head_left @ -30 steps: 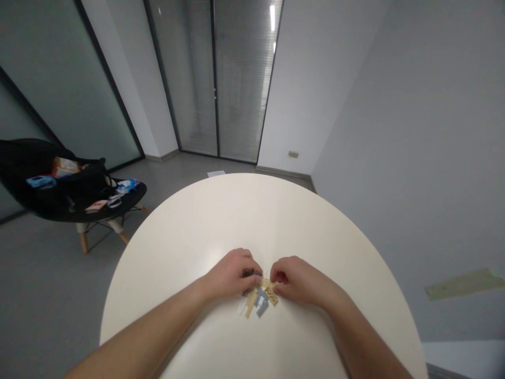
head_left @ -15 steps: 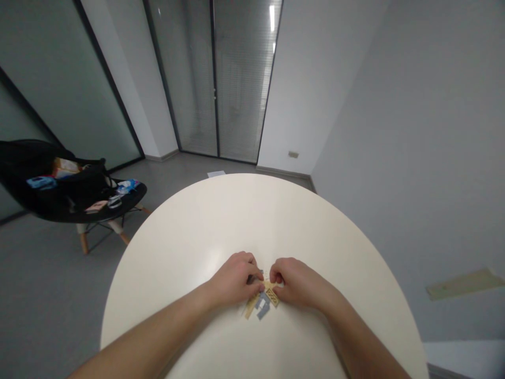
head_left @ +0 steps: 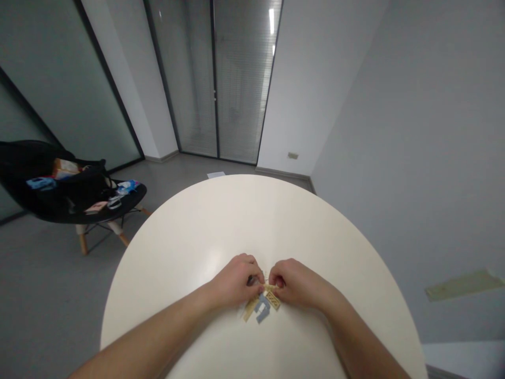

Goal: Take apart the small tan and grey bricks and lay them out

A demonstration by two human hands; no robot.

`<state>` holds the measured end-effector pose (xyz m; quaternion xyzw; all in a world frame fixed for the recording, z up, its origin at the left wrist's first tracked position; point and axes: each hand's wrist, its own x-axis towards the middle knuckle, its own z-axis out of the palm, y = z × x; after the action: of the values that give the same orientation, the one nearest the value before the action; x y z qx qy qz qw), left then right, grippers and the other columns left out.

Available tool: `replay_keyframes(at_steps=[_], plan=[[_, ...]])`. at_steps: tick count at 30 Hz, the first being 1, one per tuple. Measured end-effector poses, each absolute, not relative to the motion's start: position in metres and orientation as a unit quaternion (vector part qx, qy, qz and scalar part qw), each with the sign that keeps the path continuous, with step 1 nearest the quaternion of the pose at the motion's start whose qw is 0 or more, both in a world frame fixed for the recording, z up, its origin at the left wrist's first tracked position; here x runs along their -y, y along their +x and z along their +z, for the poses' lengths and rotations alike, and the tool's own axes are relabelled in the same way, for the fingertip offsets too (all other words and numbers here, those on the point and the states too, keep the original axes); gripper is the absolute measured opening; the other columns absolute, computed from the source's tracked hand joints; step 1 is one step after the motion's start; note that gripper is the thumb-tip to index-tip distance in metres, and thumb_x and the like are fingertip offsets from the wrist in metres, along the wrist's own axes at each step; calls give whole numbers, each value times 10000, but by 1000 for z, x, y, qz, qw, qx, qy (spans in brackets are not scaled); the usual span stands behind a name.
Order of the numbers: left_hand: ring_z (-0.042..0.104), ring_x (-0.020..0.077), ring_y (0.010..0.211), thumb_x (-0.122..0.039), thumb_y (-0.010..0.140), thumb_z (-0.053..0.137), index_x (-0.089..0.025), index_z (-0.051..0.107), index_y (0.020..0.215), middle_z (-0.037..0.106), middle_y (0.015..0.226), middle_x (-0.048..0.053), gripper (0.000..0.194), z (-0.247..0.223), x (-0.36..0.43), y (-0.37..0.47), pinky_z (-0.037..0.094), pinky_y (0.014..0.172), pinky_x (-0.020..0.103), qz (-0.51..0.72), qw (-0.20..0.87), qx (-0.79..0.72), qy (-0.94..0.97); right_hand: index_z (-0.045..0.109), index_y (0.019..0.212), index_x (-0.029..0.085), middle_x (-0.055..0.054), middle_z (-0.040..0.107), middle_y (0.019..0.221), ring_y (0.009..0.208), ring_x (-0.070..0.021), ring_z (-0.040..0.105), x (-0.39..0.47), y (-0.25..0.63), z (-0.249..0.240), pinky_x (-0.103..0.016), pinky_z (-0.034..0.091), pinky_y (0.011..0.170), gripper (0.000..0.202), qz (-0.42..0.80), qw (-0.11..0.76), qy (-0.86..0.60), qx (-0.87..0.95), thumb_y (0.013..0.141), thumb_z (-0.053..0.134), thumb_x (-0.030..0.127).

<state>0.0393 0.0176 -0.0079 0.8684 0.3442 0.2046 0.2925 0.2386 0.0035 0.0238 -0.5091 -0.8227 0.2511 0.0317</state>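
My left hand (head_left: 239,280) and my right hand (head_left: 292,283) face each other low over the table, with fingertips pinched. Between them a small tan toy-brick piece (head_left: 270,288) is held by both. Just below it lie a tan studded brick plate (head_left: 273,301), a grey angular brick piece (head_left: 262,312) and a long tan piece (head_left: 249,309). These pieces fan out close together, and I cannot tell which are joined. Some small pale bits (head_left: 266,275) show behind the fingertips; their kind is too small to make out.
The round white table (head_left: 252,210) curves away in front of me. To the left stands a black chair (head_left: 47,208) with wooden legs, carrying a black bag (head_left: 84,181) and other items. Glass doors (head_left: 236,79) and a plain wall (head_left: 426,131) lie beyond.
My right fingertips have closed in on the tan piece and tilted it slightly. The tan plate and grey piece have shifted a little downward in view.
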Motion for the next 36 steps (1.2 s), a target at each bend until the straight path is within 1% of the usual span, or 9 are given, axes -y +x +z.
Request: replay_keyframes(at_steps=[4, 9, 11, 15, 18, 21, 25, 29, 36], plan=[[559, 181, 863, -239, 793, 629, -212, 712, 813, 646, 825, 38, 89, -5, -17, 39, 405, 804, 297, 237, 285, -346, 862, 685, 697, 181, 18, 604, 592, 533, -90, 465, -6, 240, 28, -208, 291, 512, 109, 272, 65, -507, 815, 716, 579, 192], [578, 177, 877, -323, 875, 556, -198, 690, 796, 663, 838, 41, 200, -3, -20, 36, 419, 832, 306, 314, 318, -373, 813, 698, 783, 170, -14, 641, 696, 614, -106, 518, -8, 237, 35, -210, 378, 579, 148, 290, 184, -494, 799, 798, 587, 266], [589, 169, 848, -375, 880, 550, -190, 681, 765, 659, 816, 35, 254, -7, -22, 36, 437, 803, 290, 346, 352, -398, 774, 701, 838, 179, -32, 664, 766, 649, -115, 544, -9, 235, 34, -219, 416, 613, 167, 282, 228, -481, 798, 825, 581, 296], [581, 148, 714, -405, 856, 556, -165, 648, 697, 635, 733, 26, 302, -16, -27, 35, 452, 670, 255, 374, 414, -448, 699, 680, 959, 196, -48, 681, 856, 715, -132, 584, -8, 231, 23, -250, 472, 691, 182, 223, 291, -456, 811, 834, 588, 292], [567, 146, 676, -423, 832, 571, -155, 638, 691, 629, 693, 23, 310, -20, -29, 36, 449, 639, 255, 380, 441, -458, 672, 677, 953, 211, -58, 693, 903, 835, -157, 614, -9, 228, 13, -284, 479, 791, 166, 166, 301, -425, 838, 868, 551, 278], [585, 163, 700, -458, 827, 566, -157, 654, 719, 649, 716, 34, 331, -20, -32, 34, 462, 657, 274, 381, 445, -463, 665, 678, 953, 222, -59, 705, 951, 913, -164, 625, -11, 229, 7, -299, 472, 854, 188, 128, 310, -416, 845, 900, 507, 280], [624, 197, 815, -445, 887, 474, -183, 692, 811, 695, 824, 53, 349, -19, -36, 29, 472, 762, 326, 384, 410, -470, 681, 682, 941, 204, -65, 709, 937, 857, -166, 632, -21, 242, 3, -295, 477, 827, 207, 82, 343, -494, 795, 897, 505, 302], [629, 202, 834, -446, 899, 452, -184, 701, 834, 705, 847, 50, 367, -20, -41, 23, 468, 785, 327, 386, 393, -476, 686, 682, 940, 173, -69, 701, 906, 729, -162, 607, -39, 268, -3, -294, 469, 755, 227, 15, 338, -625, 704, 874, 509, 304], [615, 198, 810, -476, 893, 435, -156, 701, 824, 698, 829, 48, 422, -18, -42, 19, 451, 772, 304, 380, 384, -482, 690, 692, 912, 155, -76, 704, 906, 775, -188, 609, -61, 305, -25, -301, 432, 753, 253, -64, 285, -723, 626, 870, 514, 330]])
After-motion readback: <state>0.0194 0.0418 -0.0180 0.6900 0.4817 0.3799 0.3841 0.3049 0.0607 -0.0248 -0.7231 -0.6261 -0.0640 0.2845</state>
